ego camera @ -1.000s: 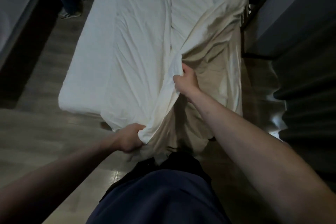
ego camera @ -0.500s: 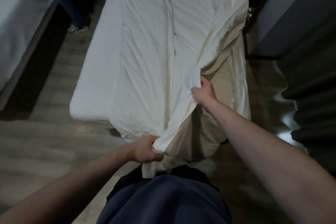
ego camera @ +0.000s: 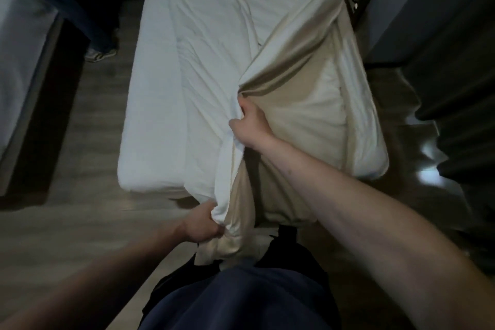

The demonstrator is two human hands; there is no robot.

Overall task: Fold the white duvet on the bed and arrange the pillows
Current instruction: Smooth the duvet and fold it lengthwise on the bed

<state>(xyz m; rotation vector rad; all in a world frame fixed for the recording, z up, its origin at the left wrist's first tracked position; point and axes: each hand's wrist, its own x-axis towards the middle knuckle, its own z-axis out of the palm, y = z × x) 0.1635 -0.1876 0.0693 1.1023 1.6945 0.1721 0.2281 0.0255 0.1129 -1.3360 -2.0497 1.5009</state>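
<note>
Both hands clamped on white duvet point(ego camera: 214, 61) edge, left hand point(ego camera: 202, 225) at corner, right hand point(ego camera: 250, 124) now further up-bed; right side lifted higher, lengthwise fold underway.

We see both forearms bare, no sleeves, no watch or rings that we can make out on the left hand point(ego camera: 199, 225) or right hand point(ego camera: 250, 124). We note a dark navy top point(ego camera: 241, 300) over the torso, black garment point(ego camera: 292, 252) below it.

One duvet point(ego camera: 214, 61), one bed point(ego camera: 139, 142), two hands, one shoe point(ego camera: 100, 56).
</note>
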